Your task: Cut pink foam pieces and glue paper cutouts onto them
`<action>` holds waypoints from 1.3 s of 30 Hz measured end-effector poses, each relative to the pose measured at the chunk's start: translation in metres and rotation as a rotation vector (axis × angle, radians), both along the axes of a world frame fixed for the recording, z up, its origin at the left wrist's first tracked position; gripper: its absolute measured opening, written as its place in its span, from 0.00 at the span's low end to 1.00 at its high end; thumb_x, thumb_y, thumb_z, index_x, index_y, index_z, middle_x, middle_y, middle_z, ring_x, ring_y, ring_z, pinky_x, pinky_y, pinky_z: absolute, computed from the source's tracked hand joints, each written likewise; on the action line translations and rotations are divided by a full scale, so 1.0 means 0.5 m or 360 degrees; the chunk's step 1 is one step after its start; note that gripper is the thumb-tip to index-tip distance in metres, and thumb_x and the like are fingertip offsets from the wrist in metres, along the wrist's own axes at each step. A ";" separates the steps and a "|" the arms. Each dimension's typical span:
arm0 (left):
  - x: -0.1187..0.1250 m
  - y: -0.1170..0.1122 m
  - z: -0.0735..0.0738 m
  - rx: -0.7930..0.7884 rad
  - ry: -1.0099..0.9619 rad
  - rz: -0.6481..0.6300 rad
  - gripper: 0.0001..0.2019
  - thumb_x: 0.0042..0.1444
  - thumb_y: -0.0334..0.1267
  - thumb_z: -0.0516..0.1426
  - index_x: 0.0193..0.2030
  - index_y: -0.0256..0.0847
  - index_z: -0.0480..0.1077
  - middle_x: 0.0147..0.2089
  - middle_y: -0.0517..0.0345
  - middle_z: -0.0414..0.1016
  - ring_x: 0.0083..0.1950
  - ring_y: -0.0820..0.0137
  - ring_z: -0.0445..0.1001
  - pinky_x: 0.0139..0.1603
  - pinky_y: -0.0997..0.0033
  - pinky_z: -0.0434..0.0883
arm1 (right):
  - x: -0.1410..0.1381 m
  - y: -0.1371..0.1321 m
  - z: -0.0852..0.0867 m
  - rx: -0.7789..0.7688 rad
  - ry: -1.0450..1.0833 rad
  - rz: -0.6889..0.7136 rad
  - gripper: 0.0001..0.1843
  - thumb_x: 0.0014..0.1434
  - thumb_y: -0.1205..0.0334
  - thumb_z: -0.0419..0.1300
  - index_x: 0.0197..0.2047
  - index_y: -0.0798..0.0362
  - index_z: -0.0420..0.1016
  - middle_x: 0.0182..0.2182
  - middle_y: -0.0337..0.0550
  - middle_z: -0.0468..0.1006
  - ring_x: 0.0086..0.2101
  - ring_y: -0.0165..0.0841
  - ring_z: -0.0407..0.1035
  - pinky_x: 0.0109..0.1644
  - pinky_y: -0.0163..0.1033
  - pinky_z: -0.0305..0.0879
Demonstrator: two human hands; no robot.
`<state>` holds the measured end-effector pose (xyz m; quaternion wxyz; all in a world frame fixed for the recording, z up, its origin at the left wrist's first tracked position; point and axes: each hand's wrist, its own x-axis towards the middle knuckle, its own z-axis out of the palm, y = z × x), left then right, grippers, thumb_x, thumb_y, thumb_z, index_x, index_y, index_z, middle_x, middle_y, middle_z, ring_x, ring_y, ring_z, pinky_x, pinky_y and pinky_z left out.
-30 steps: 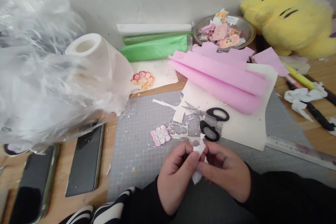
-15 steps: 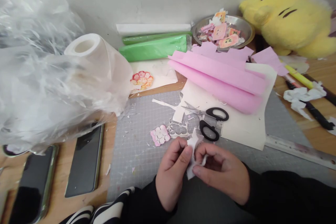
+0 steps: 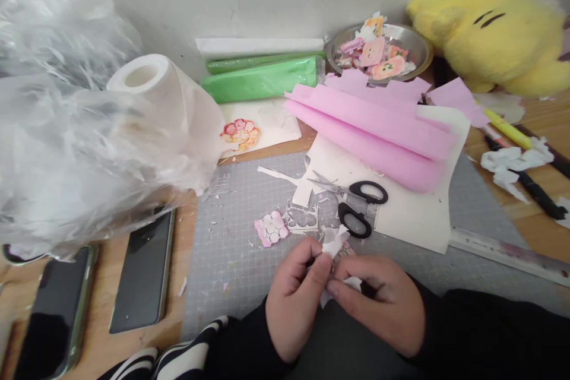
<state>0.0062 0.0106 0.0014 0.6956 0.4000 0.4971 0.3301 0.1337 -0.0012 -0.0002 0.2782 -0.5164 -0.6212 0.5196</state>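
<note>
Above the near part of the grey cutting mat point(image 3: 231, 285), my left hand point(image 3: 296, 303) pinches a crumpled piece of white tissue point(image 3: 335, 241) between thumb and forefinger. My right hand point(image 3: 385, 306) is closed on the same tissue, its thumb and fingertips touching the left thumb. Behind the tissue shows part of a small patterned paper piece point(image 3: 344, 249); which hand supports it is hidden. Just beyond lie a pink-edged flower cutout point(image 3: 271, 228), a cut-out paper frame point(image 3: 303, 217) and black-handled scissors point(image 3: 356, 193) with spread blades.
Pink paper point(image 3: 369, 130) lies over a cream sheet point(image 3: 414, 214), near a metal ruler point(image 3: 503, 254). A steel bowl point(image 3: 423, 50) holds paper cutouts beside yellow plush toys point(image 3: 503, 41). At left are a tissue roll point(image 3: 178, 95), plastic wrap point(image 3: 66, 160) and two phones point(image 3: 145, 273).
The tissue between my hands has been folded or turned, and its top now flops to the right. The patterned piece behind it has come into view. My hands stay nearly in place.
</note>
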 end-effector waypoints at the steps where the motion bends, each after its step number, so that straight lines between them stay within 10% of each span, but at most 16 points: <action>1: 0.000 -0.001 -0.001 0.0003 0.0016 0.0005 0.10 0.53 0.39 0.48 0.24 0.39 0.56 0.22 0.65 0.54 0.25 0.77 0.53 0.28 0.77 0.55 | 0.000 -0.002 -0.001 0.0149 -0.0030 0.0039 0.13 0.52 0.63 0.51 0.18 0.56 0.61 0.14 0.32 0.57 0.18 0.21 0.51 0.22 0.28 0.47; 15: 0.010 -0.010 -0.005 -0.0069 0.0061 0.0117 0.11 0.54 0.40 0.47 0.23 0.39 0.56 0.20 0.66 0.55 0.23 0.78 0.55 0.25 0.77 0.56 | -0.026 -0.035 -0.014 0.1039 -0.0403 0.0191 0.19 0.57 0.64 0.46 0.16 0.55 0.60 0.14 0.35 0.63 0.18 0.24 0.54 0.21 0.34 0.42; 39: 0.012 -0.011 -0.009 -0.0226 -0.0088 0.0284 0.13 0.54 0.47 0.45 0.24 0.42 0.53 0.09 0.72 0.48 0.11 0.81 0.46 0.11 0.81 0.45 | -0.028 -0.040 -0.014 0.0631 -0.0005 0.0357 0.21 0.56 0.56 0.44 0.16 0.55 0.61 0.15 0.37 0.65 0.19 0.24 0.56 0.21 0.33 0.45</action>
